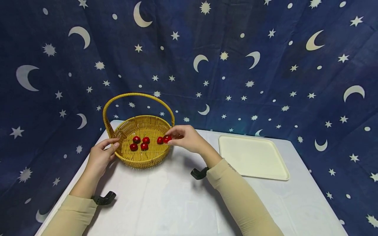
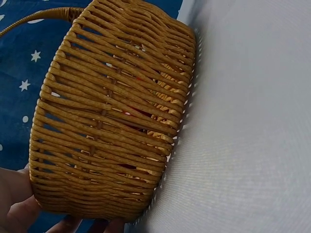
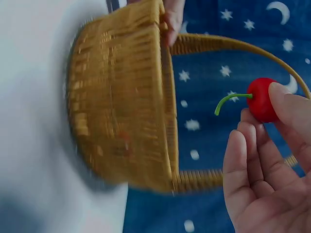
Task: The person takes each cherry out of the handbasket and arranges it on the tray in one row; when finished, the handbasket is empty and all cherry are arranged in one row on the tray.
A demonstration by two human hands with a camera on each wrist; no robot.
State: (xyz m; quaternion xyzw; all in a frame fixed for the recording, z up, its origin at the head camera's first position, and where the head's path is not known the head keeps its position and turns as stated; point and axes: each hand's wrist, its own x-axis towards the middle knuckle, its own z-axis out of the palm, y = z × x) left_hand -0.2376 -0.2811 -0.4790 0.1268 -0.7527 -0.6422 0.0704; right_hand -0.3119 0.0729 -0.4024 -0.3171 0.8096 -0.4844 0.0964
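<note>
A round yellow-brown wicker basket point(image 1: 138, 163) with a tall arched handle stands at the left of the table. Several dark red cherries point(image 1: 144, 146) lie on its floor. The left hand point(image 1: 101, 155) grips the basket's left rim; in the left wrist view its fingers point(image 2: 22, 213) show at the wall's lower left corner. Above the basket's right rim, the right hand point(image 1: 188, 139) pinches a red cherry point(image 3: 262, 100) between thumb and fingertips. That cherry's curved green stem points away from the palm in the right wrist view.
A cream rectangular tray point(image 1: 253, 157) lies on the right of the white-covered table point(image 1: 165, 203). Behind hangs a dark blue cloth point(image 1: 183, 42) printed with moons and stars. Each wrist wears a black device point(image 1: 104, 198).
</note>
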